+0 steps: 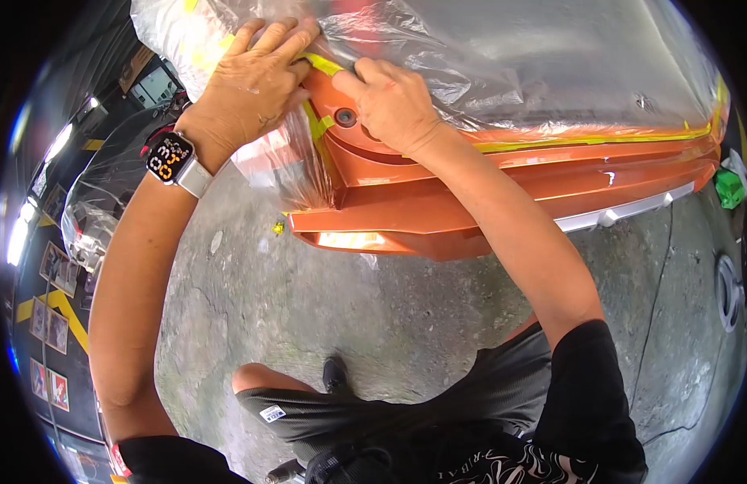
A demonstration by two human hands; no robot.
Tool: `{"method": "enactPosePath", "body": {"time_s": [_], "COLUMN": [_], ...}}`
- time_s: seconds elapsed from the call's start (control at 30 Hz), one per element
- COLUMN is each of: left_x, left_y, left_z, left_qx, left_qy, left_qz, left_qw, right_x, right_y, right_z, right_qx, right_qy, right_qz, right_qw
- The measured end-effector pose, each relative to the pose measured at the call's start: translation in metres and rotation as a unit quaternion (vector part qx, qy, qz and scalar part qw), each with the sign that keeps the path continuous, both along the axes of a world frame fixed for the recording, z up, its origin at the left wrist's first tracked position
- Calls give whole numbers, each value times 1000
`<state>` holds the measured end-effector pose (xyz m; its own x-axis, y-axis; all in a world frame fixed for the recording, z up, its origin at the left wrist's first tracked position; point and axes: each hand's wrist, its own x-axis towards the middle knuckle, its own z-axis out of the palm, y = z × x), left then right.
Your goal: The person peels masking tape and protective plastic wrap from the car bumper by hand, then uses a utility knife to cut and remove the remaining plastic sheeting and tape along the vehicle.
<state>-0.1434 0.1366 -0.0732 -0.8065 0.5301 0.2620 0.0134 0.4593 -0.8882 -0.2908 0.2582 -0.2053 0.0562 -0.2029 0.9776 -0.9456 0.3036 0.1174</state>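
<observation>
My left hand point(246, 90) lies with its fingers spread over the clear plastic film point(168, 28) at the upper left. Curled fingers of my right hand point(394, 105) grip the end of a strip of yellow masking tape point(321, 63), which runs across towards my left fingertips. Below and between the hands is an orange car bumper point(373, 198) with a dark round fitting point(345, 118). A short piece of yellow tape sticks to the bumper beside this fitting. More film covers the car body above the bumper, edged with yellow tape. My right palm hides part of the orange surface.
Grey concrete floor point(309, 306) lies under the bumper, with a small crumpled yellow scrap point(277, 229) on it. A film-covered vehicle point(87, 234) stands at the left. At the right are a green item point(729, 188), a pale ring point(727, 292) and a dark cable point(657, 323).
</observation>
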Motion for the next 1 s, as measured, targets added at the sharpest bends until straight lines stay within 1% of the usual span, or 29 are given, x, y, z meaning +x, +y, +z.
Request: {"method": "enactPosePath", "body": {"time_s": [0.03,0.07,0.13,0.17,0.23,0.27,0.33,0.37,0.4,0.47,0.5,0.53,0.57,0.63,0.7,0.73,0.8,0.83,0.97,1.0], "left_x": [-3,-4,-1,0,-3,-5,-5,-4,-1,5,7,5,4,2,0,-1,-3,-2,1,3], "left_y": [-4,-6,-3,-2,-1,0,-3,-5,-5,-6,-5,-6,-8,-11,-14,-15,-16,-16,-15,-16], "left_z": [2,4,6,5,5,5,2,1,1,-1,-1,-1,-3,-2,0,2,6,8,20,22], "left_qx": [-32,-33,-10,5,-4,-14,7,28,26,86,108,108,116,125,149,149,190,190,182,171], "left_qy": [25,24,18,14,16,19,8,-2,-3,-10,-14,-14,-11,-8,-28,-29,-75,-75,-121,-142], "left_qz": [-21,-26,0,-12,-10,-9,-21,-31,-33,-46,-30,-31,-33,-36,-51,-48,-85,-83,-56,-44], "left_qw": [999,999,1000,1000,1000,1000,1000,999,999,995,994,994,993,991,987,987,975,975,974,974], "right_x": [-1,-3,5,11,29,36,45,45,46,46,42,38,34,36,35,35,34,34,31,29], "right_y": [3,7,14,15,15,15,14,13,12,5,-8,-21,-34,-41,-46,-48,-52,-53,-51,-52], "right_z": [0,0,4,7,15,18,23,25,25,20,12,7,3,8,11,12,13,11,9,6], "right_qx": [20,20,101,102,157,156,143,153,151,120,82,82,60,38,46,47,12,8,-6,-27], "right_qy": [18,17,-42,-42,-165,-166,-284,-315,-316,-357,-347,-346,-324,-301,-402,-403,-462,-440,-422,-349], "right_qz": [-9,-13,-34,-34,-56,-56,47,103,102,232,272,271,266,260,307,310,382,377,381,390], "right_qw": [1000,1000,993,993,972,972,947,931,931,897,894,894,906,917,861,860,800,815,823,851]}}
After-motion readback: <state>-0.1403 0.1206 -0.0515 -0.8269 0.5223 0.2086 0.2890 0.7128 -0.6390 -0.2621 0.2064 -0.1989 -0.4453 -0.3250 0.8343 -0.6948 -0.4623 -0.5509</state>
